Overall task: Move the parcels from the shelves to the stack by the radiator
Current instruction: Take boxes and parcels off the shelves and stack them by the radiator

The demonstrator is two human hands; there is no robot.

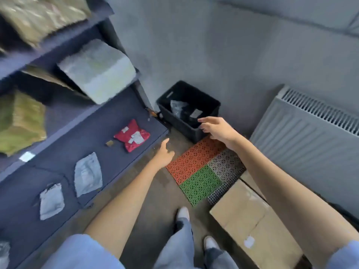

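Note:
A red parcel (132,135) with white labels lies near the right end of the low blue shelf (64,152). Two grey mailer bags (87,174) (51,201) lie further left on the same shelf. A large pale wrapped box (97,69) sits on the shelf above. My left hand (164,154) reaches out open, its fingers just right of the red parcel and holding nothing. My right hand (215,129) hovers open over the near rim of a black crate (211,105). Cardboard boxes (250,220) are stacked in front of the white radiator (310,133).
The black crate stands in the corner with small packets inside. Coloured perforated floor tiles (202,171) lie between the crate and the cardboard boxes. Olive-wrapped bundles (21,123) fill the left of the upper shelves. My feet (183,212) stand on bare floor beside the shelf.

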